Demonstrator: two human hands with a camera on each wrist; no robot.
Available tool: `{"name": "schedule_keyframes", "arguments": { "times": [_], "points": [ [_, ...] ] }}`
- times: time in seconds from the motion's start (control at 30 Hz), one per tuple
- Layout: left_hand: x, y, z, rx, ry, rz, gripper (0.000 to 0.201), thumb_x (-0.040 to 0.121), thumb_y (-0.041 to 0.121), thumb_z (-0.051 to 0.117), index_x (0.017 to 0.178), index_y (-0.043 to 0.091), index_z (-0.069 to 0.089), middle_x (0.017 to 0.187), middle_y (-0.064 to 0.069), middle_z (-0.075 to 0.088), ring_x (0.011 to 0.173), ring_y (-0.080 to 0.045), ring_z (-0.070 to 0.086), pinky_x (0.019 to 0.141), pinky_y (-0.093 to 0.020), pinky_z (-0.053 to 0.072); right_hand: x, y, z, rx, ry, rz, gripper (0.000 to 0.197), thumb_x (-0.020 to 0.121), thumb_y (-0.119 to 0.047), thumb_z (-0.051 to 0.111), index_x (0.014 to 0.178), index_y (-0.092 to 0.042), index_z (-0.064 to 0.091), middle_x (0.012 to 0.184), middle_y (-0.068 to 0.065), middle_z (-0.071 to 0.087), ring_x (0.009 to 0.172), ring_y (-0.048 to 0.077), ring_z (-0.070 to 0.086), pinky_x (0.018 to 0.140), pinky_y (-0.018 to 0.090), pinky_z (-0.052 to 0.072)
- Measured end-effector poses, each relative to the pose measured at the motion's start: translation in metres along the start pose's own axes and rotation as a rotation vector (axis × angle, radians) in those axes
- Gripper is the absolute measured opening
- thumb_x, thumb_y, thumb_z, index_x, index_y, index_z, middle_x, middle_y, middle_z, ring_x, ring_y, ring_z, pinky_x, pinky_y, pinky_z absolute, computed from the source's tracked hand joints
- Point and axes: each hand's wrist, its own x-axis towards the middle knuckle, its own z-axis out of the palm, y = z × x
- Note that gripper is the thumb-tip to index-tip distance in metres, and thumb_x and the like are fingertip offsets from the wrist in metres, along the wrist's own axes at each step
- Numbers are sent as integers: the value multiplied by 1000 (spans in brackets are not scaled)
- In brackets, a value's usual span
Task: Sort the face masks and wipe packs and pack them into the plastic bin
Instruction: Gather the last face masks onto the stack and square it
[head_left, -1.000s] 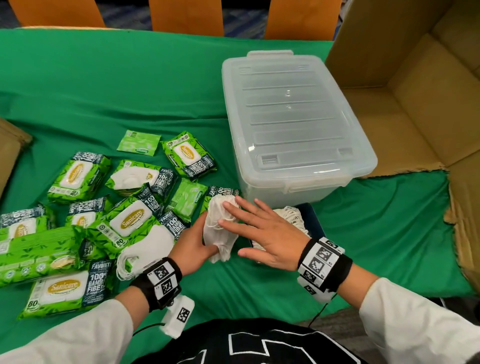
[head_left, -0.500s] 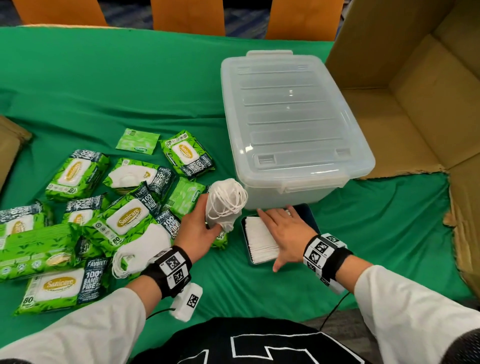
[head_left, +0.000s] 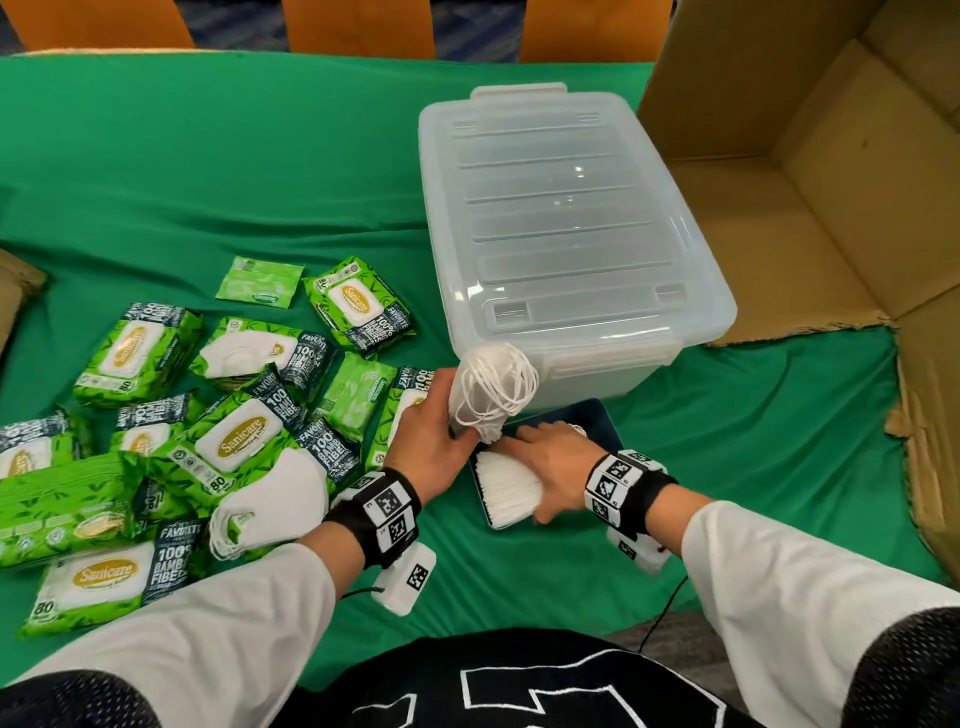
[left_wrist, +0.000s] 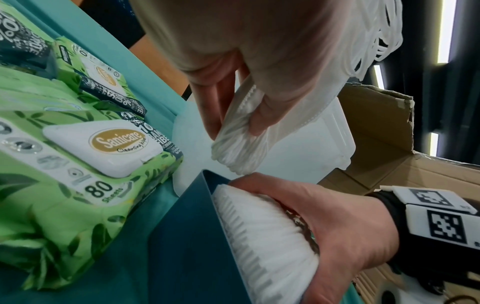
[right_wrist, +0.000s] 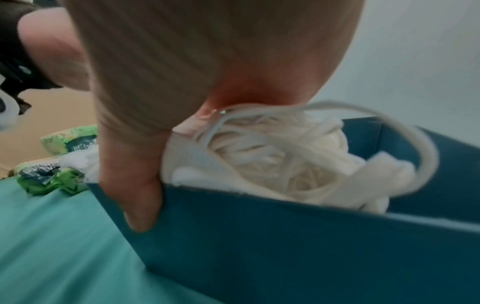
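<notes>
My left hand (head_left: 441, 415) grips a bundle of white face masks (head_left: 491, 389) upright, ear loops on top, just above the far left corner of a dark blue box (head_left: 605, 423). In the left wrist view its fingers (left_wrist: 259, 115) curl round the bundle (left_wrist: 241, 152). My right hand (head_left: 540, 467) grips the stack of white masks (head_left: 506, 491) lying in that box; its thumb (right_wrist: 140, 195) hangs over the box wall (right_wrist: 259, 236). The clear plastic bin (head_left: 566, 234) stands behind with its lid on. Green wipe packs (head_left: 239, 441) lie scattered at the left.
More loose white masks (head_left: 275, 499) lie among the wipe packs near my left wrist. An open cardboard box (head_left: 831, 182) fills the right side. Green cloth (head_left: 208, 156) covers the table, with orange chairs (head_left: 358, 26) along the far edge.
My left hand lifted the mask bundle upright and carried it right, over the blue box. My right hand left the bundle and settled on the stack in the box.
</notes>
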Motion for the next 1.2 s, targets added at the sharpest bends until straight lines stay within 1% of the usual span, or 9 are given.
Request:
{"name": "schedule_keyframes", "arguments": {
  "times": [0.07,0.13,0.23,0.37,0.47,0.6,0.87,1.07,1.2],
  "points": [
    [3,1,6,23,-17,-6,56,83,22,75,129,34,44,100,-1,75,92,-33,66,68,-32,44,-1,1,3,73,3,6,114,52,-48,84,149,-42,24,112,1,54,98,29,59,90,38,45],
    [5,-1,13,49,-35,-20,59,83,23,74,132,35,42,101,-3,75,93,-38,66,69,-34,46,-4,2,4,131,3,8,109,57,-43,85,148,-43,26,111,0,52,95,28,61,77,31,44],
    [7,-3,22,58,-54,-49,62,83,22,74,135,31,42,101,-6,75,92,-36,67,67,-32,45,-9,3,3,122,16,-3,102,62,-41,83,150,-40,32,114,0,52,93,27,63,71,27,41],
    [10,-5,26,117,-99,-61,63,84,21,72,139,28,42,99,-9,73,92,-38,66,67,-30,38,-12,2,1,84,1,-33,100,64,-42,80,150,-45,29,118,1,55,96,29,63,77,31,49],
    [11,-7,24,124,-151,-68,64,83,21,70,138,33,39,98,-10,73,93,-39,67,70,-35,48,-13,2,1,67,-35,-75,97,63,-45,78,146,-47,28,112,0,57,96,30,63,81,44,56],
    [9,-8,22,142,-206,-106,71,80,18,69,143,31,38,111,-11,73,103,-39,65,79,-36,52,-15,4,2,43,-34,-104,95,65,-47,78,146,-47,29,114,0,60,101,27,62,83,43,54],
    [4,-1,26,177,-225,-110,75,80,19,69,147,24,36,110,-17,72,101,-40,66,79,-42,55,-19,5,4,67,-34,-112,101,62,-42,83,145,-44,26,123,1,59,110,29,60,90,47,54],
    [-5,-4,35,535,-310,-59,58,84,26,66,134,22,37,99,-15,71,90,-40,68,71,-41,53,-26,5,10,74,37,-115,103,65,-36,85,153,-36,31,152,5,48,138,31,45,114,47,41],
    [-1,-1,39,561,-317,-30,47,82,19,64,125,18,45,108,-13,68,96,-38,66,72,-40,52,-32,5,9,110,32,-94,105,66,-34,85,155,-40,29,157,3,43,143,30,39,118,40,34]
  ]
}}
